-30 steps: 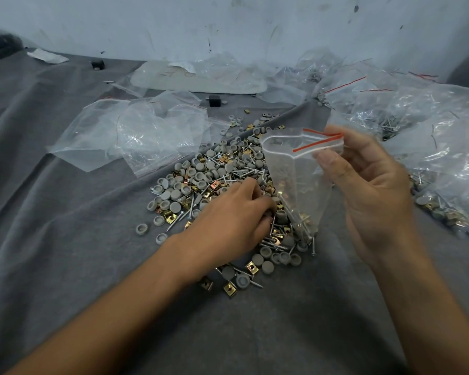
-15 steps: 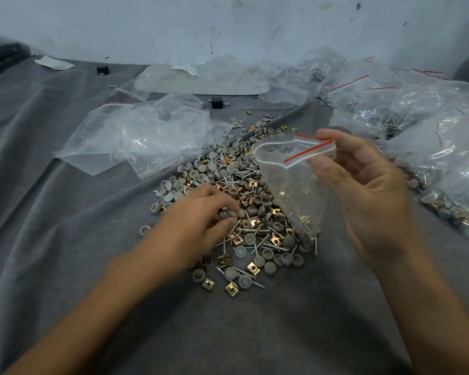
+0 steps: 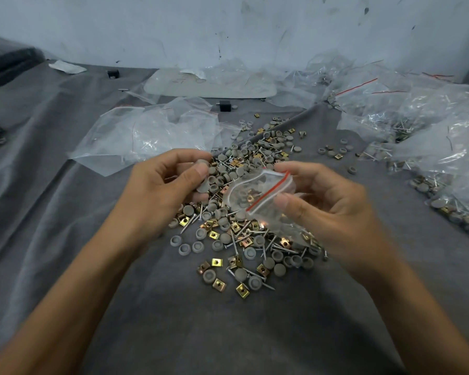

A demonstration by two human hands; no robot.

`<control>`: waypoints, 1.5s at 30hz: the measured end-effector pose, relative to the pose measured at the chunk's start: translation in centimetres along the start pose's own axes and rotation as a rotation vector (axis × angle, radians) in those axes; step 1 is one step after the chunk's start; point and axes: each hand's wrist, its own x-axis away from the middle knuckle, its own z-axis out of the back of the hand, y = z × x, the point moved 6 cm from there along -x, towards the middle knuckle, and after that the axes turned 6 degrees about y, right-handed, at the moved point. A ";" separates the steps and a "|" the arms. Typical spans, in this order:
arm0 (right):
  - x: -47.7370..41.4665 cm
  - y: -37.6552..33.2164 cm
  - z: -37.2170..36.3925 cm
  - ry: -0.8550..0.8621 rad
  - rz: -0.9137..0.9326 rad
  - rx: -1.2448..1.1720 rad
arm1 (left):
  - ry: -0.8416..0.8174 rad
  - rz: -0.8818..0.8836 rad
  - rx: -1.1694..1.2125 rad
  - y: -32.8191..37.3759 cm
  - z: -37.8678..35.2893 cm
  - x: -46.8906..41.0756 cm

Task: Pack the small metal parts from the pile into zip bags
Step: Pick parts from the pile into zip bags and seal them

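A pile of small parts [image 3: 244, 239], grey round caps, brass square clips and screws, lies on the grey cloth in the middle. My right hand [image 3: 328, 209] pinches a small clear zip bag [image 3: 257, 193] with a red strip at its mouth, held open above the pile; a few parts show inside it. My left hand [image 3: 160, 190] is raised just left of the bag's mouth, with its fingers curled round several grey caps [image 3: 203, 182].
Empty clear bags [image 3: 146, 133] lie at the back left. Filled zip bags [image 3: 431, 136] are heaped along the right side. A small black block [image 3: 224, 105] and a white sheet [image 3: 209, 82] sit near the wall. Grey cloth [image 3: 65, 212] covers the table.
My left hand has lifted off the pile with grey caps in its fingers and come up beside the bag. My right hand has lowered and tilted the bag's mouth toward it.
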 end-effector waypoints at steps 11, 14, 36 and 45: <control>0.5 0.4 -1.5 -0.081 -0.019 0.168 | -0.040 -0.165 -0.077 1.0 -3.0 1.6; 0.5 0.4 -1.4 -0.080 -0.018 0.158 | -0.052 -0.182 -0.105 1.1 -3.1 1.7; 0.4 0.1 -1.2 -0.065 -0.035 0.090 | -0.039 -0.170 0.005 1.7 -2.8 1.9; 0.4 0.2 -1.2 -0.070 -0.031 0.073 | -0.035 -0.104 0.054 1.2 -2.8 1.8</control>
